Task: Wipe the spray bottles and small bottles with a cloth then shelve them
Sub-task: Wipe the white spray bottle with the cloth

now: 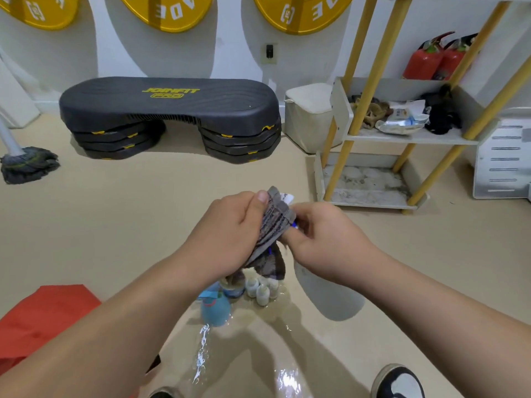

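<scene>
Shoe (398, 382): black and white, bottom right, standing on a wet, shiny patch of floor (258, 354)
Red bag (43, 317): flat on the floor, lower left, partly under the left forearm
Mop (28, 163): grey head resting on the floor at the far left
Step platform (169, 110): dark, on stacked risers, against the back wall
Left hand (230, 234): curled round the cloth (273, 222), thumb on top
Cloth: grey and stripy, bunched between both hands, one end hanging down
Blue spray bottle (215, 310): on the wet floor, right under the hands
Small bottles (263, 288): little white cluster on the floor, just beside the blue one
Wrapped thing (287, 198): only a white end pokes out above the cloth, can't tell what it is
Right hand (324, 239): close up against the left one, fingers curled in behind the cloth onto the wrapped thing
Big pale bottle (330, 300): on the floor beneath the right wrist
Shelf (402, 136): yellow posts, far right, rags and packets on the middle tier
Fire extinguishers (431, 58): two red ones behind the shelf
</scene>
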Action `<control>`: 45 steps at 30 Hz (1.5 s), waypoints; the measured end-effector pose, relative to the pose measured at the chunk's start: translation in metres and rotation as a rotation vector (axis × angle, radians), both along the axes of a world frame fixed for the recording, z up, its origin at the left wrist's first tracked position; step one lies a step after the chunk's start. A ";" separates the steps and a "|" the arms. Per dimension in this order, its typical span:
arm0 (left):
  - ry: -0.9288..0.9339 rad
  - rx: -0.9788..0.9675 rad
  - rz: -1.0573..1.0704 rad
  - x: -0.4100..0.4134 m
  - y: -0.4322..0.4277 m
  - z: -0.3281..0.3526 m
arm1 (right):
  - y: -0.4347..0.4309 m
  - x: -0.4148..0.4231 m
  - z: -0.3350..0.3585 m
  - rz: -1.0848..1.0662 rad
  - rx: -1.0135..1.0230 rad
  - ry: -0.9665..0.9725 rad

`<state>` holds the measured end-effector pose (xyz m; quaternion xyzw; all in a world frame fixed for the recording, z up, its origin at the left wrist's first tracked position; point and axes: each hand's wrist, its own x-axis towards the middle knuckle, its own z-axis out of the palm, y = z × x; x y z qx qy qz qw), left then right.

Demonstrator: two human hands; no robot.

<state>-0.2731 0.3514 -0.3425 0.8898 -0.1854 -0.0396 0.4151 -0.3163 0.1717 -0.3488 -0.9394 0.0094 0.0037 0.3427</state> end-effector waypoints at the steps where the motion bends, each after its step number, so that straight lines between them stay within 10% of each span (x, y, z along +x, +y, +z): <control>1: -0.012 0.033 -0.007 -0.002 -0.001 0.001 | -0.004 0.003 0.001 -0.045 0.005 -0.002; 13: -0.235 -0.309 0.093 -0.014 0.001 0.010 | -0.013 0.002 0.010 -0.103 0.406 0.082; 17: -0.395 -0.018 -0.134 -0.012 -0.006 0.004 | 0.004 -0.004 0.011 0.037 0.316 -0.003; 25: -0.184 0.097 0.093 0.009 0.006 0.014 | 0.006 -0.005 0.023 -0.006 0.120 -0.033; 30: -0.165 -0.066 0.348 0.017 0.029 0.024 | -0.013 -0.003 0.024 -0.217 0.534 0.124; 37: -0.218 -0.089 -0.035 -0.013 -0.005 0.016 | -0.007 -0.009 0.019 -0.143 0.688 0.178; 45: -0.192 -0.120 0.024 -0.008 -0.010 0.015 | -0.008 -0.008 0.022 -0.035 0.708 0.250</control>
